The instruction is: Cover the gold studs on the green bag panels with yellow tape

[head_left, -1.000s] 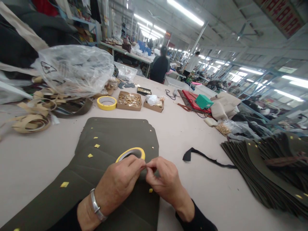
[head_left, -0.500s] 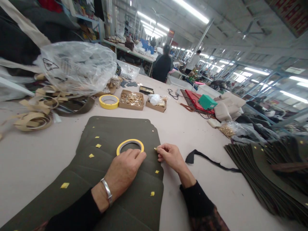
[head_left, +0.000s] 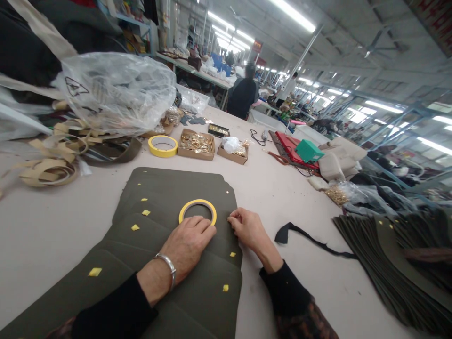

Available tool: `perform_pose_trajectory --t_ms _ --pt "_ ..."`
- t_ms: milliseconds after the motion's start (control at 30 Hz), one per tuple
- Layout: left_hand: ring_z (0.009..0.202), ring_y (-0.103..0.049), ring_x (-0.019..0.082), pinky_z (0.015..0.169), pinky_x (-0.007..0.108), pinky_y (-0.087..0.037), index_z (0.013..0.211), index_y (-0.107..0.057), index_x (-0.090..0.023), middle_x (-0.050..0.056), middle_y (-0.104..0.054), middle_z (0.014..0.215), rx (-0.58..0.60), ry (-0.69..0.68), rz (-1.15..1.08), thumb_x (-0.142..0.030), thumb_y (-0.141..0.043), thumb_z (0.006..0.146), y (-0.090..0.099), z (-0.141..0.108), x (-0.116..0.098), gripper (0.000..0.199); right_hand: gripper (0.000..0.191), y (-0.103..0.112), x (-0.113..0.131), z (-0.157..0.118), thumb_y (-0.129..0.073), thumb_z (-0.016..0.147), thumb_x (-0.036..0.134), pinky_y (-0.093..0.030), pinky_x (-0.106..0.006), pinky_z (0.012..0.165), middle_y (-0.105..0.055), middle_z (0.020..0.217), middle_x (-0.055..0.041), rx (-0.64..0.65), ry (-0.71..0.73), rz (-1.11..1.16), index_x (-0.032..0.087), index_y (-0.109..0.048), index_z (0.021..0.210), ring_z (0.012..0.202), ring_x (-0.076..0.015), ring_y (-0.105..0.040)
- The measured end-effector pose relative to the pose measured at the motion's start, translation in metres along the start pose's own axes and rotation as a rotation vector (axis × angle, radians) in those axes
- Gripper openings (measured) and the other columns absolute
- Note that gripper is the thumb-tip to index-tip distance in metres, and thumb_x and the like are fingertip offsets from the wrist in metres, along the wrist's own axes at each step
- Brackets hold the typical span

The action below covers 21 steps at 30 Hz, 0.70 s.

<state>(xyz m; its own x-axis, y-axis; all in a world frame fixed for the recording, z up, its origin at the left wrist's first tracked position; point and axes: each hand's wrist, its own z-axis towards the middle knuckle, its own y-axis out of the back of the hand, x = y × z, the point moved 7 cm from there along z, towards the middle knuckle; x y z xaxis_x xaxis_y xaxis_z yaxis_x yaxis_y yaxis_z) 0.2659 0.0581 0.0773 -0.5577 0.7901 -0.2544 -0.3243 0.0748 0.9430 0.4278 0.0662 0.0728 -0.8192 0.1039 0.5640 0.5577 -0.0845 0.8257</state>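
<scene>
Dark green panels (head_left: 169,183) lie stacked on the pale table, with small yellow tape pieces (head_left: 95,272) stuck along both sides. My left hand (head_left: 189,245), a silver bangle at its wrist, is closed on the near side of a yellow tape roll (head_left: 182,210) above the top panel. At the panel's right edge is my right hand (head_left: 249,228), its thumb and forefinger pinched together; whatever may be between those fingertips is too small to make out.
Behind the panels stand another yellow tape roll (head_left: 163,146) and cardboard boxes of metal parts (head_left: 196,144). A black strip (head_left: 310,240) and a stack of green pieces (head_left: 381,263) lie right. A person (head_left: 243,96) is farther back.
The tape roll and my left hand have shifted slightly right over the panel. The yellow bit seen at my right fingertips before is no longer visible. The camera view has shifted a little.
</scene>
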Motion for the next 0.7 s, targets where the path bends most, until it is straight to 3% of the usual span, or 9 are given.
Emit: perform_pose_trajectory --t_ms 100,200,300,367,467,633,700 --pt "0.097 -0.055 0.025 0.087 0.043 -0.05 0.096 -0.061 -0.017 0.007 -0.064 0.099 -0.013 -0.004 0.004 -0.012 -0.047 0.092 0.002 -0.001 0.0 0.015 0.027 0.012 0.0 -0.01 -0.058 0.088 0.025 -0.044 -0.025 0.057 -0.062 0.06 0.0032 -0.113 0.075 -0.021 0.017 -0.057 0.114 0.055 -0.016 -0.059" --pt "0.091 -0.056 0.024 0.082 0.042 -0.051 0.095 -0.061 -0.017 0.007 -0.064 0.096 -0.042 -0.005 0.002 -0.012 -0.048 0.091 0.004 -0.002 0.0 0.015 0.015 0.023 0.009 -0.021 -0.051 0.093 0.022 -0.048 -0.028 0.067 -0.066 0.078 -0.004 -0.199 0.296 -0.105 0.018 -0.061 0.104 0.071 -0.0178 -0.063" --pt "0.086 -0.057 0.024 0.078 0.041 -0.052 0.093 -0.061 -0.017 0.007 -0.064 0.092 -0.097 -0.008 0.003 -0.011 -0.047 0.091 0.007 -0.004 -0.001 0.015 0.02 0.016 0.024 -0.026 -0.044 0.095 0.017 -0.049 -0.031 0.078 -0.066 0.089 -0.0092 -0.11 0.537 -0.258 0.018 -0.064 0.094 0.085 -0.0203 -0.062" --pt "0.084 -0.057 0.023 0.077 0.041 -0.052 0.092 -0.061 -0.017 0.007 -0.064 0.091 -0.15 -0.019 -0.006 -0.011 -0.047 0.091 0.01 -0.005 -0.001 0.016 0.022 0.008 0.031 -0.024 -0.043 0.095 0.014 -0.05 -0.031 0.08 -0.066 0.089 -0.0106 -0.035 0.592 -0.356 0.016 -0.065 0.094 0.087 -0.0212 -0.062" --pt "0.081 -0.059 0.022 0.074 0.039 -0.053 0.093 -0.061 -0.016 0.007 -0.065 0.09 -0.236 -0.038 -0.05 -0.012 -0.045 0.092 0.016 -0.009 -0.001 0.017 0.02 0.0 0.036 -0.013 -0.047 0.092 0.012 -0.049 -0.029 0.078 -0.067 0.086 -0.0105 0.063 0.515 -0.44 0.014 -0.067 0.092 0.083 -0.0207 -0.062" --pt "0.088 -0.064 0.019 0.077 0.031 -0.055 0.101 -0.061 -0.018 0.006 -0.067 0.097 -0.36 -0.03 -0.223 -0.013 -0.042 0.095 0.03 -0.013 0.002 0.021 0.02 0.0 0.03 0.011 -0.054 0.08 0.01 -0.042 -0.025 0.065 -0.071 0.073 -0.0076 0.146 0.117 -0.373 0.016 -0.07 0.07 0.07 -0.0184 -0.064" --pt "0.092 -0.065 0.016 0.082 0.028 -0.054 0.113 -0.058 -0.02 0.004 -0.068 0.102 -0.385 -0.023 -0.3 -0.017 -0.044 0.096 0.034 -0.013 0.004 0.023 0.023 0.0 0.026 0.017 -0.055 0.075 0.01 -0.039 -0.025 0.059 -0.07 0.064 -0.0064 0.15 0.027 -0.344 0.017 -0.068 0.059 0.063 -0.0176 -0.063"
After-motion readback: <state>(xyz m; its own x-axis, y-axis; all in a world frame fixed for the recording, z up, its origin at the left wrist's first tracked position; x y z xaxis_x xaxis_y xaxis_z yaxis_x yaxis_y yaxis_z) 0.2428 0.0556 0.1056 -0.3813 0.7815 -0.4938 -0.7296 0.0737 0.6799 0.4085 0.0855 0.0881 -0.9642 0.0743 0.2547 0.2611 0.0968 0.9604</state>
